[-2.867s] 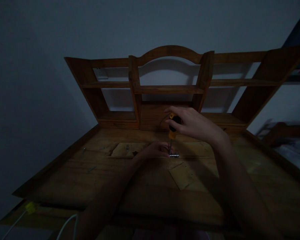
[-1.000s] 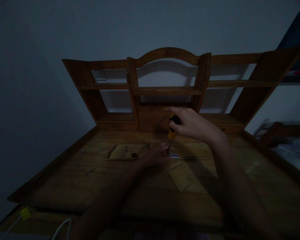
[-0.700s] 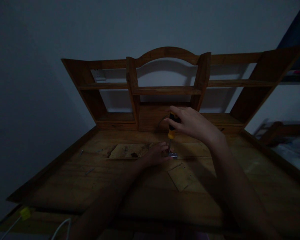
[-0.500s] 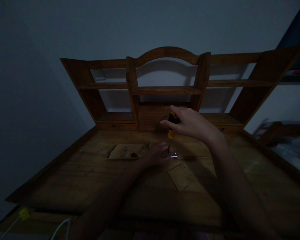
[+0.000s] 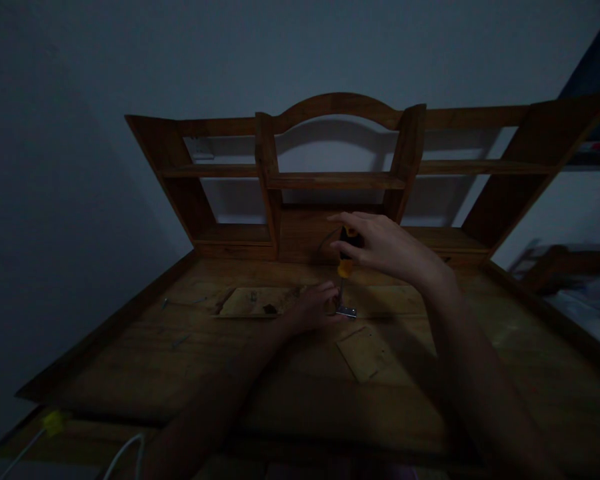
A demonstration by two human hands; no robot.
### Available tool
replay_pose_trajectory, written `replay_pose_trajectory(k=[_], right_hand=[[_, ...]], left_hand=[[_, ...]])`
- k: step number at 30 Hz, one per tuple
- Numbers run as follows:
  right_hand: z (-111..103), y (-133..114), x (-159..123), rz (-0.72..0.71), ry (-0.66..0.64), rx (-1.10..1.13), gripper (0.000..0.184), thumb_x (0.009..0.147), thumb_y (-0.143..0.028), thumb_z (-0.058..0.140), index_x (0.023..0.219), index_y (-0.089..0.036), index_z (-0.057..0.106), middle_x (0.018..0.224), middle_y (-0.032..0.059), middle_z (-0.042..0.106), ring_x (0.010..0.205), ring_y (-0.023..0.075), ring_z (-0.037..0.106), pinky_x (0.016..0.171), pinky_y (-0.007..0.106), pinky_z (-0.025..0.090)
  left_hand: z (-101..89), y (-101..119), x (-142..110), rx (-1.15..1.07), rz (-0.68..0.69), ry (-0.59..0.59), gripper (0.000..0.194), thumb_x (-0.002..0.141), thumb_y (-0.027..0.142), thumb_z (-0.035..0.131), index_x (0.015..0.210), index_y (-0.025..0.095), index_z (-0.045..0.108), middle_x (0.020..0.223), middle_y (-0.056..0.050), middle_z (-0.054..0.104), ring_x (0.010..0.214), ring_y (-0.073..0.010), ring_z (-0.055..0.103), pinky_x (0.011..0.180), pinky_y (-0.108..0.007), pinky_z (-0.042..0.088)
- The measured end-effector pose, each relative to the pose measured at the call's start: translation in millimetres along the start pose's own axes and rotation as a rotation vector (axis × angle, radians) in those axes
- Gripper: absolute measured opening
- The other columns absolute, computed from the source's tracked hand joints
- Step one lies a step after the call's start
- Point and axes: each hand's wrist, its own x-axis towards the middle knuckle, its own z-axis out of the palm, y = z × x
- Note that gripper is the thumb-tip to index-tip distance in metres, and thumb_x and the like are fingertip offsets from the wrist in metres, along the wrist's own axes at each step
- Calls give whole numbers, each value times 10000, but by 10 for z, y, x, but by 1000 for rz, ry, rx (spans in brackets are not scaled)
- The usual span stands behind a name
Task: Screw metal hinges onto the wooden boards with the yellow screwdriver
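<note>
Yellow-and-black screwdriver (image 5: 345, 268), pinched nearly upright in the right hand (image 5: 380, 243); its tip blurs into shadow at a metal plate (image 5: 348, 312) by a pale board (image 5: 253, 302). The left hand (image 5: 311, 309) curls beside the plate, its grip too dark to tell.

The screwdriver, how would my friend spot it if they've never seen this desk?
Find the wooden shelf unit with the arched top, behind the desktop. In front of its middle, the right hand holds the screwdriver nearly upright, its thin shaft pointing down at a small shiny metal plate. Nothing else nearby has a chunky yellow-and-black handle.
</note>
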Motion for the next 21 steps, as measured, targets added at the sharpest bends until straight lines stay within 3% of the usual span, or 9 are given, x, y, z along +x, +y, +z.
replay_pose_trajectory(k=[8,12,17,21], right_hand=[[-85,-40,-28,16,-18,68,549,872,-204,566,1421,-218,551,1321,64,660,1076,250,663,950,371,495],[-78,-24,-31,-10,-8,80,510,908,-252,589,1417,-245,546,1268,52,686,1053,240,671,942,365,492],[-28,10,-9,-8,14,40,434,945,-369,598,1358,-236,586,1291,72,673,1170,271,624,1009,411,462],[-24,-2,2,-2,13,33,502,949,-451,584,1399,-231,566,1294,94,668,1173,287,623,1022,436,458]], left_hand=[[21,-55,-6,-28,-9,-16,268,829,408,740,908,190,604,972,-39,590,887,-176,578,764,-289,474],[29,-66,-12,8,-21,-14,287,842,443,723,920,191,612,994,-43,590,908,-183,580,780,-300,478],[34,-61,-8,-7,-20,-11,304,857,472,699,908,188,602,963,-39,587,863,-172,575,738,-288,477],[57,-62,-15,31,-43,10,348,840,514,706,904,192,591,962,-38,586,852,-175,575,735,-294,474]])
